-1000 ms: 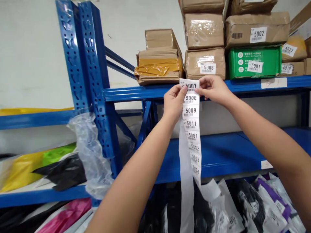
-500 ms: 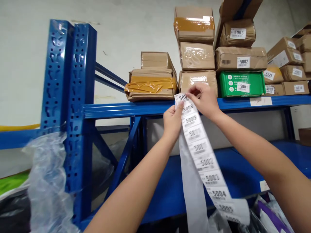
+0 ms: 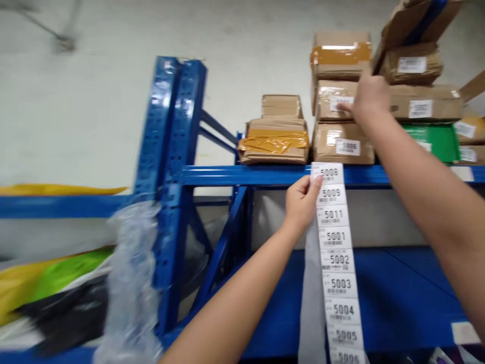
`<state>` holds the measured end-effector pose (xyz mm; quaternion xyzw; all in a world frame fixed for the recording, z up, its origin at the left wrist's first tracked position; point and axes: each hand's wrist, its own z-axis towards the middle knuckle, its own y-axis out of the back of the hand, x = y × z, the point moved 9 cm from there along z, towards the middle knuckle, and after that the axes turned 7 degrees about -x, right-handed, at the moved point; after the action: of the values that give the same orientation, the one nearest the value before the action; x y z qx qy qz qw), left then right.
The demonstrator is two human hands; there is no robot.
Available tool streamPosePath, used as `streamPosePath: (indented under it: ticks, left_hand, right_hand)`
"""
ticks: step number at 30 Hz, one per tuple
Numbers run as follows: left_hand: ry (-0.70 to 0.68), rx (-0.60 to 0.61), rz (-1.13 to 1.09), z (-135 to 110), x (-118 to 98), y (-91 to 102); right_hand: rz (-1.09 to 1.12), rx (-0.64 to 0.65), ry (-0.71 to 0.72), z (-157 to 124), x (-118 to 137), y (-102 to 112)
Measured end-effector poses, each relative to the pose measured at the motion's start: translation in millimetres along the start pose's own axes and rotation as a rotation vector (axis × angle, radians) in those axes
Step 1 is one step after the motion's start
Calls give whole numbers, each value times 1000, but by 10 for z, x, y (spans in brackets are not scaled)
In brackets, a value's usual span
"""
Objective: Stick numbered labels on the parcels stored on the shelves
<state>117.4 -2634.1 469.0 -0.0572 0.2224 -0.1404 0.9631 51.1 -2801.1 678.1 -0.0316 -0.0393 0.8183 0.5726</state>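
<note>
My left hand (image 3: 303, 202) is closed on the top of a long strip of white number labels (image 3: 336, 236), thumb in front near the 5008 label. The strip hangs down with its pale backing behind it. My right hand (image 3: 372, 98) is raised to the middle cardboard box (image 3: 325, 103) of a stack. Its thumb is stretched out onto a white label (image 3: 335, 103) on that box's front, partly covering the number. The other fingers are partly hidden and blurred. Directly below sits a cardboard box (image 3: 324, 144) with a 5006 label (image 3: 348, 147).
A taped cardboard box (image 3: 275, 144) with a smaller one on top stands left on the blue shelf beam (image 3: 242, 175). Labelled boxes and a green box (image 3: 441, 141) are at right. Blue uprights (image 3: 170, 202) and hanging clear plastic wrap (image 3: 131, 283) stand at left.
My right hand has left the strip and moved up to the middle box, where a label now shows. The strip's top label is now 5008. The view has shifted left.
</note>
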Motion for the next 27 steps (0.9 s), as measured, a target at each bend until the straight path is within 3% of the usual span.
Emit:
streamPosePath:
  ticks: [1, 2, 4, 5, 7, 8, 10, 11, 15, 20, 23, 27]
  left_hand:
    - [-19, -22, 8, -10, -11, 19]
    - [-37, -32, 17, -13, -12, 29]
    - [-53, -51, 2, 16, 17, 59]
    - [-58, -50, -11, 45, 30, 68]
    - [-57, -39, -58, 112, 24, 70]
    - [-56, -37, -93, 143, -3, 63]
    - [-40, -41, -176, 201, -69, 39]
    - [-20, -49, -215, 232, -87, 29]
    - [37, -56, -208, 344, -77, -36]
    - [0, -149, -87, 357, -165, -20]
    - [22, -66, -108, 345, -203, -121]
    - [81, 11, -94, 336, -129, -169]
  right_hand:
    - [-198, -75, -15, -50, 22, 129]
    - [-294, -5, 86, -109, 131, 112]
    - [-302, 155, 173, -259, 220, 38]
    - [-260, 128, 167, -326, 243, 90]
    - [-42, 103, 84, -510, 280, 177]
    - [121, 186, 13, -646, 304, 135]
    - [451, 493, -98, -1014, 454, -84]
    - [557, 547, -114, -1148, 529, -132]
    - [755, 431, -240, -1317, 426, -211]
    - [779, 251, -382, -1299, 202, -167]
    - [718, 164, -339, -1324, 222, -100]
    - [558, 90, -162, -1323, 333, 22]
